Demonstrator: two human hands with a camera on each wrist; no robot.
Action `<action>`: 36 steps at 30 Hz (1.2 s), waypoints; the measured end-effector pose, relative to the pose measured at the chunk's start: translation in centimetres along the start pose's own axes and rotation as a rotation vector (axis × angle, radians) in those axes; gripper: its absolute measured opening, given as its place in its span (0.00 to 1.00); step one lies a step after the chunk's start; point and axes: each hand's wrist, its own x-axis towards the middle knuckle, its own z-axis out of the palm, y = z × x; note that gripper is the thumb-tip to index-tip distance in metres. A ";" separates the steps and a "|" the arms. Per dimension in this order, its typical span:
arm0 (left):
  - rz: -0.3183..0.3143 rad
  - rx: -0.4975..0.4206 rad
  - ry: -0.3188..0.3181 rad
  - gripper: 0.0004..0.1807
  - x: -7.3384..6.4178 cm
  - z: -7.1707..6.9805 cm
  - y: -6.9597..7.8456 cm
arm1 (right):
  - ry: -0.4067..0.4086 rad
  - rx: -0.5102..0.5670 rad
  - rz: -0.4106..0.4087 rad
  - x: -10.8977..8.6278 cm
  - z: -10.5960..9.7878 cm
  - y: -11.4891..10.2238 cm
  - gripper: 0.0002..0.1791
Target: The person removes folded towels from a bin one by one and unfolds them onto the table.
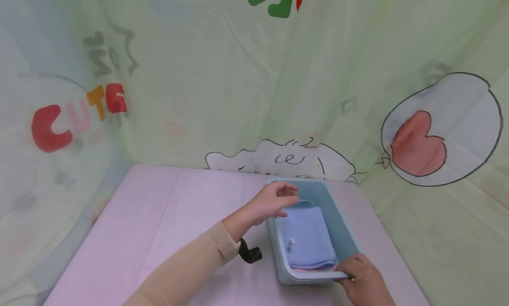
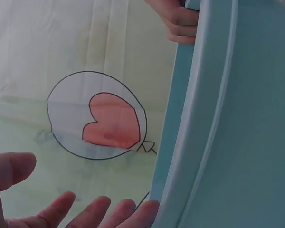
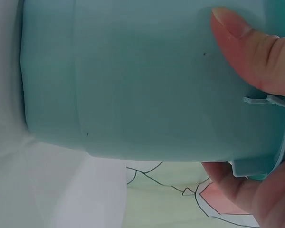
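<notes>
A light blue plastic bin (image 1: 339,217) sits on the table, holding a folded blue cloth (image 1: 312,237) with a small white tag on it. A bit of pink shows beneath the cloth's near edge. My right hand (image 1: 362,277) grips the bin's near right corner; in the right wrist view its thumb (image 3: 242,52) presses the outer wall and its fingers curl at the rim. Over the far left side of the bin, my left hand (image 1: 274,202) hovers with relaxed fingers and holds nothing. The left wrist view shows its spread fingertips (image 2: 97,211) close to the bin's wall (image 2: 185,142).
The bin stands toward the right side of the pale pink tabletop (image 1: 191,200). Printed curtains (image 1: 191,76) enclose the table at the back and both sides, with a heart balloon drawing (image 1: 421,142) on the right. A black strap end (image 1: 249,253) hangs by the left wrist.
</notes>
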 end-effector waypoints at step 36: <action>-0.144 -0.010 -0.034 0.21 6.6 1.7 0.8 | 0.004 0.135 -0.071 0.2 0.8 0.2 0.34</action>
